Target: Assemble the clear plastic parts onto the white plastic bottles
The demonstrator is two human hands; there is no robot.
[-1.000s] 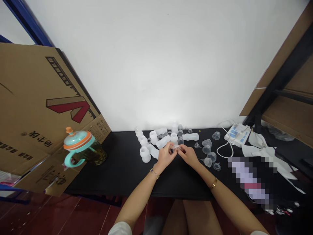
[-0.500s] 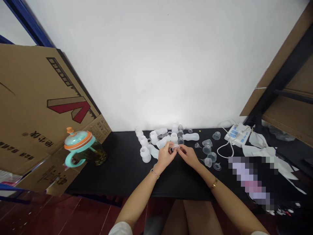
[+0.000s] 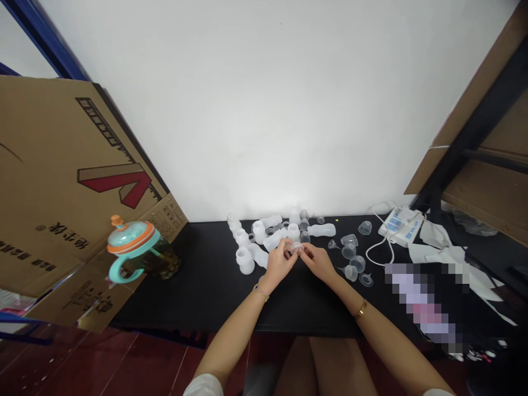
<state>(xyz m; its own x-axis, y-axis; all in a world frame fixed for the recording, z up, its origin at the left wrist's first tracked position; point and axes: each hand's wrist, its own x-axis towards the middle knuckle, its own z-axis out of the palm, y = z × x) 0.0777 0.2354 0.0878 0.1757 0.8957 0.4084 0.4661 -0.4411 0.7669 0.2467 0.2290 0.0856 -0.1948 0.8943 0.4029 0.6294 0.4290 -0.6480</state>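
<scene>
My left hand (image 3: pixel 280 261) and my right hand (image 3: pixel 318 263) meet above the black table's middle. Between their fingertips is a small translucent round piece, like a bottle collar (image 3: pixel 297 247); its exact kind is too small to tell. Both hands are closed on its edges. Behind and left of them lie several white soft bottles, one with an open neck (image 3: pixel 245 258) nearest the front edge. A white bottle body (image 3: pixel 322 230) lies on its side behind my right hand. Several clear cups (image 3: pixel 348 251) and clear teat-like pieces (image 3: pixel 366 279) are scattered to the right.
A teal-lidded jug (image 3: pixel 136 247) stands at the left by a large cardboard box (image 3: pixel 53 181). On the right lie a white power strip (image 3: pixel 400 225) with a looped cable, white paper scraps (image 3: pixel 437 253) and a blurred patch. A white wall rises behind the black table (image 3: pixel 198 297).
Almost nothing differs. Both hands keep their grip on the round piece with only slight finger movement, and the view has shifted a little.
</scene>
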